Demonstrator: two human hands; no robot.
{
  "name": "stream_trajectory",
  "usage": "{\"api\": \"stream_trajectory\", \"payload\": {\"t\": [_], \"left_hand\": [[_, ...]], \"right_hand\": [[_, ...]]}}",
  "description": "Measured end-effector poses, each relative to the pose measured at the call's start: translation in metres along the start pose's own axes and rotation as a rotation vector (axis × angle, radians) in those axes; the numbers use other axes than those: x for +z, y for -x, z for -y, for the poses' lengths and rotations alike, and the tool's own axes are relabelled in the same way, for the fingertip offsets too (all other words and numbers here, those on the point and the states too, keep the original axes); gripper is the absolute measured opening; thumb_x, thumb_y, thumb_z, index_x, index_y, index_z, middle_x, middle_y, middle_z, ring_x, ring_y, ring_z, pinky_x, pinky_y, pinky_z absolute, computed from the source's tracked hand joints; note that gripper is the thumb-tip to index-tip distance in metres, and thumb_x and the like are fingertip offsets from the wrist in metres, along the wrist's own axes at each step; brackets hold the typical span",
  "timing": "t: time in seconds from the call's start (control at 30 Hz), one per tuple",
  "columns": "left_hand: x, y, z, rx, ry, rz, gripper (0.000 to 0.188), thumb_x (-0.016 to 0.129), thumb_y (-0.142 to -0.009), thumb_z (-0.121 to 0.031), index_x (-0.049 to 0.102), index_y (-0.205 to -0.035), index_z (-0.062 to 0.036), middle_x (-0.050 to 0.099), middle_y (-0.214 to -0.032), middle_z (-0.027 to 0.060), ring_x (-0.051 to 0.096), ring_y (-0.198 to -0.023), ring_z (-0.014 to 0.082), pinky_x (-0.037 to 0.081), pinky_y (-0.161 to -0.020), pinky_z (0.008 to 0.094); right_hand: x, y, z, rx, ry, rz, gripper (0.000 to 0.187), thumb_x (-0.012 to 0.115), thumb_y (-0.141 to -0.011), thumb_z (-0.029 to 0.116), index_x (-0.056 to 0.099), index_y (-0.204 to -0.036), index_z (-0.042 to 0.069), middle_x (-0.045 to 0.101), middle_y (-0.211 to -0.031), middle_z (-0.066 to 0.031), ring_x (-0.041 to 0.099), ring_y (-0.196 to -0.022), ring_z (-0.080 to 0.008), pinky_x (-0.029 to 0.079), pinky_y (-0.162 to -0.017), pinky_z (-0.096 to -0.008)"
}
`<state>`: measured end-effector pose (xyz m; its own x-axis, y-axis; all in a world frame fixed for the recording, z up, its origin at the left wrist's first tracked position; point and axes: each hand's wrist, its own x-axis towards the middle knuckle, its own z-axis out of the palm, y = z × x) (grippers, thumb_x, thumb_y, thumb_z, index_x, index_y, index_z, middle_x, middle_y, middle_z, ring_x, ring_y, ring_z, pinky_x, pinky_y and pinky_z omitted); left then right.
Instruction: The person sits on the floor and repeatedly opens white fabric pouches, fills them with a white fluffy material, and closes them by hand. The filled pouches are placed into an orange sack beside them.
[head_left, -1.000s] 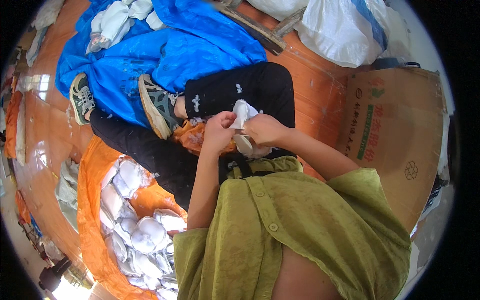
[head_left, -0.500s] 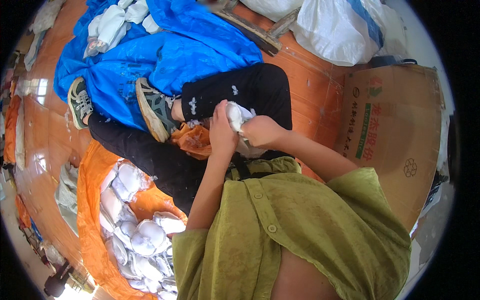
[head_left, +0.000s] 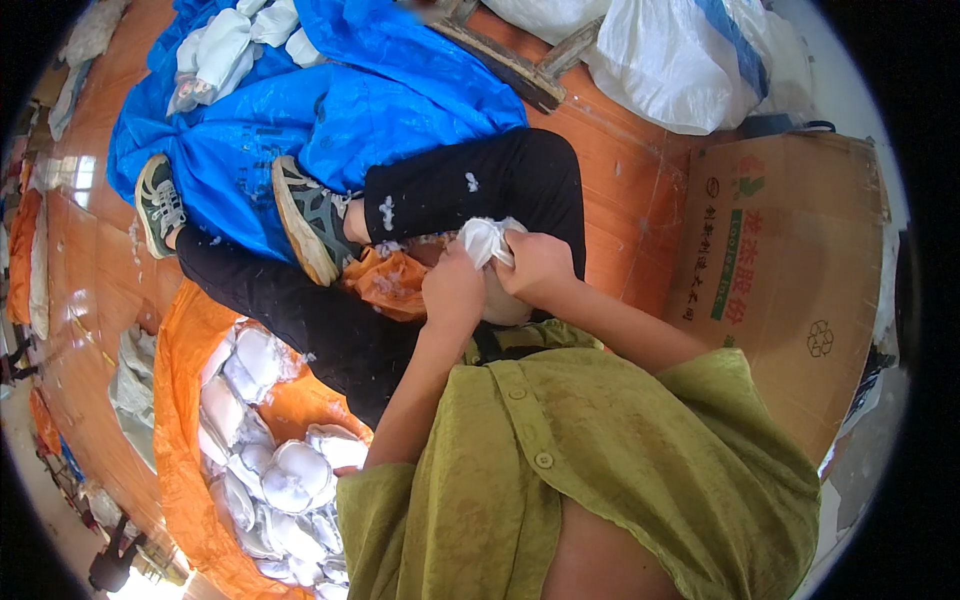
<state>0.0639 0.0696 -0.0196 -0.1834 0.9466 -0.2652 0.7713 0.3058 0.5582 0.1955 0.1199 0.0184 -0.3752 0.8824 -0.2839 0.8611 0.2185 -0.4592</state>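
Over my lap, both hands grip a soft white cloth piece [head_left: 486, 238], gathered and creased between them. My left hand [head_left: 455, 290] is closed on its near left side. My right hand [head_left: 540, 266] pinches its right edge with thumb and fingers. Whether anything is inside the cloth, I cannot tell. Just below the hands a pale rounded bundle [head_left: 508, 306] shows in part. Left of my left hand lies crumpled orange sheeting [head_left: 388, 284] with tufts of white fluff.
An orange sack [head_left: 185, 400] at the left holds many white cup-shaped pads [head_left: 298, 476]. Blue sheeting [head_left: 400, 100] spreads past my feet, with white stuffed pouches [head_left: 222, 50] on it. A cardboard box [head_left: 780, 270] stands right, near white sacks [head_left: 670, 70] and a wooden frame [head_left: 500, 62].
Both hands have come down slightly and the white cloth now spreads wider between them. My right hand has moved a little to the right. The pale bundle below shows more.
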Motion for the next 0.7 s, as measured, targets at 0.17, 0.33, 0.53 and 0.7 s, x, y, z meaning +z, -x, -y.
{"api": "stream_trajectory", "payload": {"t": [0.17,0.33,0.53,0.7], "left_hand": [[-0.014,0.016,-0.014,0.071,-0.082,0.028,0.016,0.056,-0.078,-0.012,0.057,-0.091,-0.0018,0.064,-0.081,0.0179,0.064,-0.070,0.0347,0.051,-0.061,0.0424],[-0.016,0.015,-0.008,0.031,-0.017,0.189,0.019,0.055,-0.076,-0.011,0.057,-0.093,-0.0055,0.064,-0.089,0.0153,0.064,-0.083,0.0332,0.048,-0.069,0.0450],[-0.013,0.018,-0.005,0.053,0.604,0.077,0.031,0.056,-0.069,0.007,0.056,-0.098,-0.0032,0.063,-0.090,0.0095,0.062,-0.081,0.0235,0.048,-0.071,0.0318],[-0.007,0.024,0.003,-0.114,0.918,0.181,0.035,0.052,-0.067,0.014,0.055,-0.099,-0.0001,0.064,-0.088,0.0070,0.062,-0.082,0.0145,0.047,-0.073,0.0243]], "right_hand": [[0.003,-0.003,-0.004,-0.099,-0.070,-0.181,0.030,0.067,-0.071,0.028,0.057,-0.086,0.004,0.061,-0.082,-0.0168,0.057,-0.085,-0.0340,0.047,-0.071,-0.0417],[0.019,0.002,-0.040,-0.222,-0.177,0.080,0.024,0.069,-0.068,0.014,0.056,-0.086,0.004,0.057,-0.080,-0.0153,0.054,-0.082,-0.0343,0.044,-0.071,-0.0430],[0.005,0.014,-0.044,-0.501,-0.486,0.360,0.015,0.066,-0.076,0.013,0.060,-0.087,0.005,0.058,-0.080,-0.0127,0.053,-0.081,-0.0317,0.043,-0.073,-0.0406],[-0.001,0.018,-0.046,-0.509,-0.477,0.400,0.023,0.072,-0.077,0.016,0.062,-0.094,0.004,0.060,-0.083,-0.0100,0.054,-0.083,-0.0247,0.043,-0.073,-0.0368]]}}
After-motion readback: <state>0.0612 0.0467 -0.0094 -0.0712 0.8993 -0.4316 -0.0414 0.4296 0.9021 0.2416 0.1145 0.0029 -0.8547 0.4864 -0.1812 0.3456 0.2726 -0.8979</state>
